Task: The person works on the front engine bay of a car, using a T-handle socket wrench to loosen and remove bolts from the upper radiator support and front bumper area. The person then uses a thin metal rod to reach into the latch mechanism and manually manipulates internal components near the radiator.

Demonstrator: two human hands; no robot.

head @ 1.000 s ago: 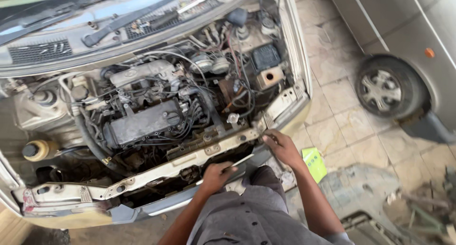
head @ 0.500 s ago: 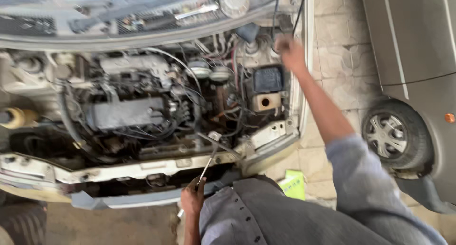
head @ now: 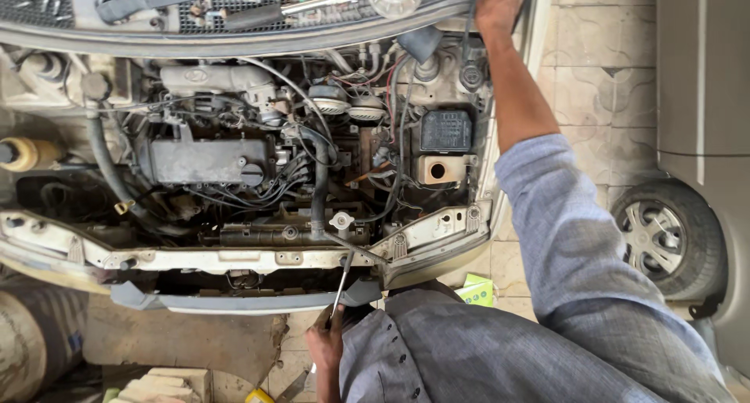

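Looking down into an open engine bay from the front. Met a yellow tank (head: 22,153) at the far left edge, then a dark engine cover (head: 205,161) nearer the middle. Traced below both a pale front crossbar (head: 234,258), laid side to side across the nose of the car.

Found the left hand (head: 324,348) just left of centre, low and close to the body, closed round the handle of a screwdriver (head: 341,287). Noted the tool's long axis: nearly upright in the view, pointed away from the body and tipped slightly right, with the tip at the crossbar. Touching it or just short of it; hard to say at that size.

Passed a black box (head: 445,131) further right and deeper in the bay, and a green carton (head: 476,290) on the floor near the body.

Followed the sleeve up to the right hand (head: 500,8), stretched to the back edge of the bay by the windscreen base, fingers curled there. Could not tell whether gripped on a cable or merely pressed, being cut by the top edge. Placed the screwdriver in the left hand's hold, well apart from the right.
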